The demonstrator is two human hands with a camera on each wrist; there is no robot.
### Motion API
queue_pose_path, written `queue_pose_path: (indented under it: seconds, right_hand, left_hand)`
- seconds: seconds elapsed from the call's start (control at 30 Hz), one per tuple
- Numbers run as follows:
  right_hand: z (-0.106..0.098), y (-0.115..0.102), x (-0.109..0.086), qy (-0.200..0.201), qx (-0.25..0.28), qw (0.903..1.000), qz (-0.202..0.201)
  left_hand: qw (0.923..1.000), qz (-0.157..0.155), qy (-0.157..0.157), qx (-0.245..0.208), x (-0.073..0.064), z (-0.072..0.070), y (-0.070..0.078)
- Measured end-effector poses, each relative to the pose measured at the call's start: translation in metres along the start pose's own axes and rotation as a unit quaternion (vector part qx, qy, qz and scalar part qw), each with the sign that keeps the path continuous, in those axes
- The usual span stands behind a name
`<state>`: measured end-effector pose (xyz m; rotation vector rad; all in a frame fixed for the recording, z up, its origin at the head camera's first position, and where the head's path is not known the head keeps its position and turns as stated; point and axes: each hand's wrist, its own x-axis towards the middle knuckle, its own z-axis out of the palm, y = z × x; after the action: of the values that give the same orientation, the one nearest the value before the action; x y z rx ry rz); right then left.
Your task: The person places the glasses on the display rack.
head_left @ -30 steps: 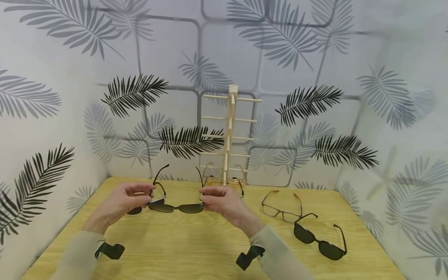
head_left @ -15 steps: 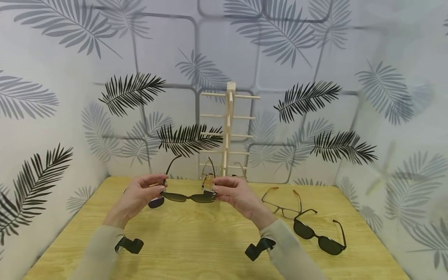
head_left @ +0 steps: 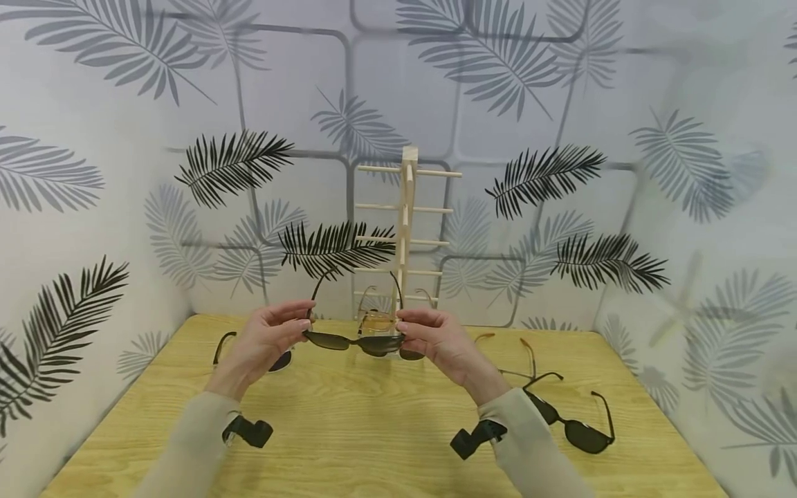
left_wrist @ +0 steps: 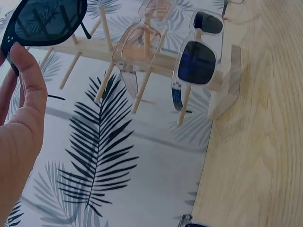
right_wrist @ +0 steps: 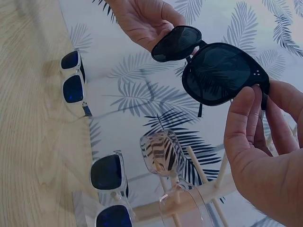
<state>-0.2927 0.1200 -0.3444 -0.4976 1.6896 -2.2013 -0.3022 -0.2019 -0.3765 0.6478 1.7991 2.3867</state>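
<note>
A pair of black sunglasses (head_left: 328, 341) is held up level in front of the wooden display rack (head_left: 409, 200), arms pointing toward it. My left hand (head_left: 264, 346) pinches one end of the frame by the hinge. At the other end, the thumb and fingers of my right hand (head_left: 445, 349) grip the opposite hinge. Low on the rack hang clear glasses with peach lenses (left_wrist: 137, 45), and below them clear-framed sunglasses with dark blue lenses (left_wrist: 196, 63). In the head view the held pair and right hand partly cover these two.
Clear-framed dark-lens sunglasses (right_wrist: 73, 89) lie on the table left of the rack, partly behind my left hand in the head view. To the right lie black sunglasses (head_left: 588, 436) and thin-framed glasses (head_left: 531, 353), the latter partly hidden by my right arm. Patterned walls surround the table.
Both hands have carried the black sunglasses rightward and slightly up, from left of the rack to in front of its lower part. Their grip looks the same.
</note>
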Motion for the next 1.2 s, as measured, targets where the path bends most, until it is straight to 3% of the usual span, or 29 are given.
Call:
queue_pose_path:
  seconds: [0.4,0.8,1.2]
  right_hand:
    - [-0.023,-0.007,-0.002,0.009,0.031,0.9994,-0.014]
    - [-0.038,-0.012,0.007,0.045,0.089,0.9949,-0.012]
    - [-0.049,-0.017,0.018,0.069,0.072,0.9948,-0.019]
  left_hand:
    - [0.9992,-0.003,0.032,-0.025,0.021,0.027,-0.002]
    - [0.9987,-0.024,0.045,-0.004,0.04,0.04,-0.003]
    - [0.9965,-0.013,0.077,-0.029,0.054,0.052,-0.007]
